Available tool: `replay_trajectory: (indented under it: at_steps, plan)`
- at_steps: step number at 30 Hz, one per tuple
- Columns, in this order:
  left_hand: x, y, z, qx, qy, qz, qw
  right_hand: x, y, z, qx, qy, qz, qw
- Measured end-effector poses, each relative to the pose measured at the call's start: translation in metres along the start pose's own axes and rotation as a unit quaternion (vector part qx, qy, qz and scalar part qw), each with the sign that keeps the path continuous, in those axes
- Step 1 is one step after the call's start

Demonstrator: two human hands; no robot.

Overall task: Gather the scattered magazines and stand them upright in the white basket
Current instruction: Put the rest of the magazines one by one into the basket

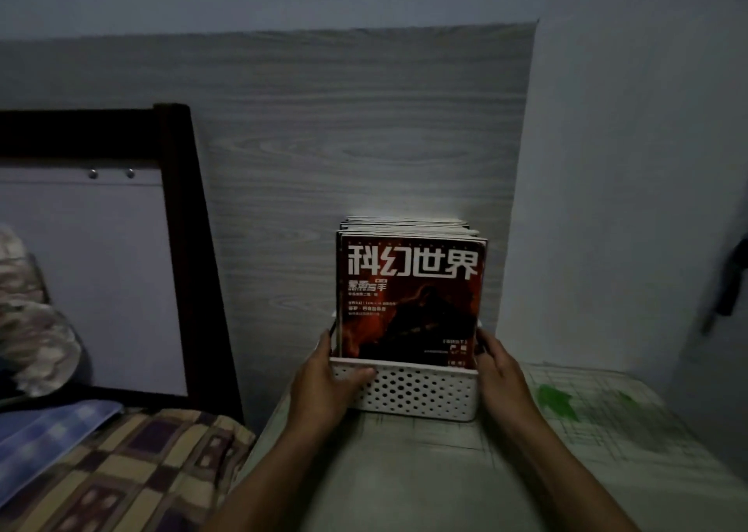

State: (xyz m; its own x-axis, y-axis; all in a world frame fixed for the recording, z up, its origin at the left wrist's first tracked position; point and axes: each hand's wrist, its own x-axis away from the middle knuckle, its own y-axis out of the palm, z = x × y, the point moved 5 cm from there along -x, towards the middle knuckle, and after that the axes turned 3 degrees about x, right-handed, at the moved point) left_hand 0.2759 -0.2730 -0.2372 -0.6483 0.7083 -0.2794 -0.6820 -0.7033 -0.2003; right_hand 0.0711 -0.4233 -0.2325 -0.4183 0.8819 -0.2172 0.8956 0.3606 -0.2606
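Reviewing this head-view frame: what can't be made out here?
- Magazines behind the red-covered front magazine: covers hidden by it, count unclear.
- White perforated plastic basket: side walls covered by the left hand and right hand; far wall hidden by magazines.
- Small cover print: too blurred.
- Dark object at right edge: cut off.

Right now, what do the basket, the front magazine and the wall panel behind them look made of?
White basket: probably moulded plastic, matte, with rows of punched round holes. Front magazine: paper with a slightly glossy printed red cover. Wall panel: grey wood-grain finish, likely laminate or a printed sheet, not certainly solid wood.
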Motion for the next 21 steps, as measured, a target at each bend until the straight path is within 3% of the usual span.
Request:
replay_trajectory:
  at_steps: [3, 6, 8, 11, 15, 21]
  plan:
    - [-0.01, -0.006, 0.0, 0.004, -0.034, -0.075, 0.997, -0.006, -0.008, 0.001, 0.022, 0.0, 0.025, 0.999]
    - [-0.035, -0.019, 0.017, -0.054, -0.052, -0.059, 0.995, -0.024, -0.011, -0.023, -0.022, -0.053, -0.019, 0.998]
    - [-0.061, -0.018, 0.032, -0.05, -0.039, -0.081, 0.995, -0.037, -0.004, -0.038, -0.046, -0.074, -0.069, 0.994]
    - [-0.087, -0.001, 0.036, -0.029, -0.009, -0.172, 0.985, -0.054, 0.006, -0.039, -0.034, -0.079, -0.092, 0.992]
    - [-0.096, 0.006, 0.014, -0.046, 0.0, -0.206, 0.977, -0.07, 0.007, -0.034, -0.02, -0.078, -0.124, 0.989]
    - [-0.091, 0.007, 0.009, -0.051, 0.025, -0.238, 0.97, -0.069, 0.012, -0.055, -0.088, -0.13, -0.146, 0.977]
